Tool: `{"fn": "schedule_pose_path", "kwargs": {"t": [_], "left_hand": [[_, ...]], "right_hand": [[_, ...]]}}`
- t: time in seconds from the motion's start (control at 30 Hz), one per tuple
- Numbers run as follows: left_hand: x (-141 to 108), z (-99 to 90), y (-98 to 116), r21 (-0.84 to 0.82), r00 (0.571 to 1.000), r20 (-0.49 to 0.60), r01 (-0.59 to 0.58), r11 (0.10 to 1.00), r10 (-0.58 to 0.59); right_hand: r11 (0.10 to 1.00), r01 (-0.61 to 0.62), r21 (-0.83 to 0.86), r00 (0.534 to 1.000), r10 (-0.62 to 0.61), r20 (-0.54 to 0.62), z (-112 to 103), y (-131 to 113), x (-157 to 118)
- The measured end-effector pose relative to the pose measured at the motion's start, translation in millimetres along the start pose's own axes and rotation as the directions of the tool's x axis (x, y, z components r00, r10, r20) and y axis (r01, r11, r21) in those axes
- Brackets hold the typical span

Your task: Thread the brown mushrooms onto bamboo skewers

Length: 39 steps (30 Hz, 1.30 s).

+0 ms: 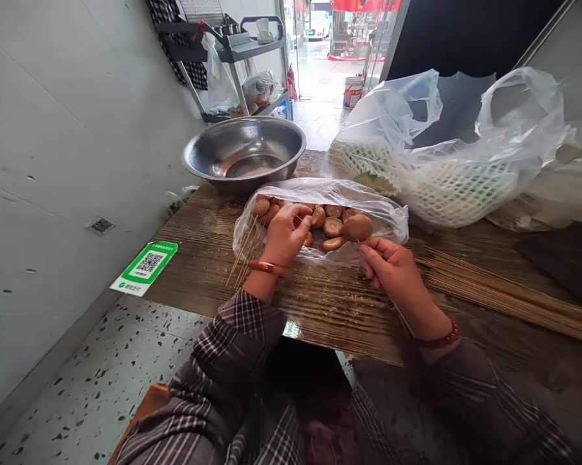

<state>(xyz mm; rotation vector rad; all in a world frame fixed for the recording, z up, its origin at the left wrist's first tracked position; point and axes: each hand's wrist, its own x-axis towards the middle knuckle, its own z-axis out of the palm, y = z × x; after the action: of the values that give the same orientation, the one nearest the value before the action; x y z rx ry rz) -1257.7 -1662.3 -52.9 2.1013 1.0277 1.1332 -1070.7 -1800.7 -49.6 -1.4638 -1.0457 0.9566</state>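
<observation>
My right hand (pixel 390 261) pinches thin bamboo skewers, whose lower ends show below my palm. A brown mushroom (pixel 357 227) sits on their tips, just above my fingertips. My left hand (pixel 287 234) is over a clear plastic bag (pixel 392 223) lying open on the table. Its thumb and forefinger are bent with a gap between them, close to a loose mushroom (pixel 318 216). Several more brown mushrooms (pixel 332 227) lie in the bag, some with gills up. At the bag's left end, skewers (pixel 245 252) stick out toward me from the mushrooms there.
Behind the bag stands a wide steel basin (pixel 245 152). Plastic bags with net-wrapped produce (pixel 455 181) fill the back right. A bundle of bamboo skewers (pixel 508 290) lies at right on the wooden table (pixel 339 310). A green QR card (pixel 145 268) overhangs the left edge.
</observation>
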Motion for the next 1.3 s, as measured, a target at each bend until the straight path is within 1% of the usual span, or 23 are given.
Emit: {"fn": "schedule_pose_path", "kwargs": {"t": [0.07, 0.13, 0.17, 0.23, 0.3, 0.37, 0.4, 0.47, 0.5, 0.53, 0.57, 0.6, 0.63, 0.67, 0.7, 0.73, 0.8, 0.87, 0.97, 1.13, 1.3], "left_hand": [[-2.7, 5.2, 3.1, 0.123, 0.984, 0.155, -0.106, 0.987, 0.086], [-6.4, 12.2, 7.8, 0.192, 0.938, 0.306, -0.227, 0.955, 0.162], [-8.3, 15.6, 9.9, 0.214, 0.912, 0.365, -0.277, 0.937, 0.187], [-11.0, 20.9, 12.8, 0.253, 0.874, 0.441, -0.338, 0.907, 0.203], [-11.8, 23.7, 13.6, 0.278, 0.866, 0.466, -0.339, 0.899, 0.183], [-10.7, 23.8, 12.8, 0.241, 0.880, 0.451, -0.283, 0.928, 0.151], [-9.7, 23.1, 12.1, 0.192, 0.895, 0.428, -0.231, 0.954, 0.130], [-7.0, 20.4, 10.6, 0.045, 0.937, 0.345, -0.079, 0.996, 0.058], [-5.6, 18.8, 10.0, -0.056, 0.954, 0.299, 0.020, 0.998, -0.003], [-4.4, 17.1, 9.7, -0.176, 0.963, 0.257, 0.131, 0.976, -0.082], [-3.3, 15.5, 9.8, -0.313, 0.958, 0.231, 0.241, 0.919, -0.172], [-2.5, 14.0, 10.3, -0.451, 0.939, 0.230, 0.337, 0.827, -0.256], [-2.0, 12.6, 11.2, -0.573, 0.913, 0.250, 0.408, 0.711, -0.322], [-1.7, 11.2, 12.5, -0.666, 0.889, 0.278, 0.451, 0.595, -0.364], [-1.7, 10.0, 14.0, -0.728, 0.873, 0.302, 0.471, 0.499, -0.383], [-1.8, 8.8, 15.5, -0.765, 0.865, 0.321, 0.477, 0.432, -0.386], [-2.2, 6.9, 18.0, -0.805, 0.865, 0.333, 0.469, 0.365, -0.376], [-2.6, 6.2, 19.1, -0.826, 0.870, 0.325, 0.453, 0.337, -0.371], [-2.7, 7.5, 18.1, -0.833, 0.872, 0.307, 0.440, 0.336, -0.381], [-2.6, 11.8, 15.4, -0.823, 0.892, 0.250, 0.401, 0.403, -0.377], [-2.7, 12.7, 13.4, -0.821, 0.895, 0.204, 0.377, 0.429, -0.397]], "right_hand": [[1.000, -0.001, -0.002, 1.000, 0.001, 0.006, -0.5, -1.5, -0.1], [1.000, 0.000, 0.000, 1.000, 0.000, 0.011, -0.3, -2.6, -0.5], [1.000, 0.004, 0.001, 1.000, -0.004, 0.012, -0.1, -2.9, -0.7], [1.000, 0.012, 0.004, 1.000, -0.012, 0.012, 0.6, -3.1, -1.1], [1.000, 0.017, 0.009, 1.000, -0.017, 0.015, 1.2, -2.8, -1.4], [1.000, 0.016, 0.014, 1.000, -0.017, 0.020, 1.5, -2.6, -1.8], [1.000, 0.016, 0.013, 1.000, -0.017, 0.022, 1.6, -2.5, -2.1], [1.000, 0.015, 0.009, 0.999, -0.015, 0.031, 1.4, -2.9, -2.9], [1.000, 0.013, 0.009, 0.999, -0.014, 0.038, 1.4, -3.4, -3.3], [1.000, 0.012, 0.012, 0.999, -0.012, 0.046, 1.4, -4.0, -3.8], [1.000, 0.010, 0.016, 0.998, -0.011, 0.055, 1.5, -4.9, -4.5], [1.000, 0.009, 0.018, 0.998, -0.010, 0.066, 1.7, -5.8, -5.2], [1.000, 0.008, 0.016, 0.997, -0.010, 0.080, 2.2, -6.7, -6.0], [1.000, 0.006, 0.010, 0.995, -0.007, 0.097, 3.0, -7.5, -6.8], [1.000, 0.001, 0.003, 0.993, -0.001, 0.117, 4.0, -7.9, -7.8], [1.000, -0.006, -0.005, 0.991, 0.007, 0.137, 5.2, -8.1, -8.8], [1.000, -0.016, -0.021, 0.984, 0.019, 0.175, 8.0, -7.1, -10.7], [0.999, -0.015, -0.032, 0.980, 0.021, 0.200, 10.6, -4.9, -12.3], [0.999, -0.009, -0.048, 0.977, 0.019, 0.210, 12.7, -1.2, -13.4], [0.996, 0.012, -0.089, 0.978, 0.007, 0.207, 11.5, -0.1, -13.6], [0.994, 0.026, -0.103, 0.977, -0.003, 0.215, 11.5, -2.6, -14.6]]}}
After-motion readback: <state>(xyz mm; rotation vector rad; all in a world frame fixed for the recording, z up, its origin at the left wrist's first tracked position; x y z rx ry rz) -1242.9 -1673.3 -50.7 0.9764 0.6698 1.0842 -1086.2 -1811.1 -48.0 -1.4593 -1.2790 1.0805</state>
